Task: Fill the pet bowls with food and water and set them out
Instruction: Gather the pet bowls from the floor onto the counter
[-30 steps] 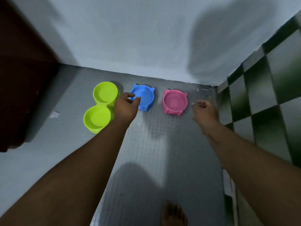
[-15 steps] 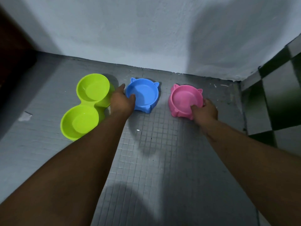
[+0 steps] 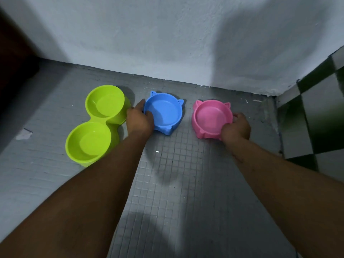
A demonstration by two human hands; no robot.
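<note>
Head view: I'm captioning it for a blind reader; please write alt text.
A person's left hand grips the rim of a blue bowl and the right hand grips a pink bowl, both on a grey tiled floor by a white wall. A green double bowl sits left of them; all look empty.

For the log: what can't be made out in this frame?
All in the head view:
- Blue bowl: near-left rim hidden under the left hand gripping it.
- Pink bowl: near-right rim hidden by the right hand gripping it.
- Dark shape: cut off by the left edge and too dim to identify.
- White scrap on the floor: too small to identify.
</note>
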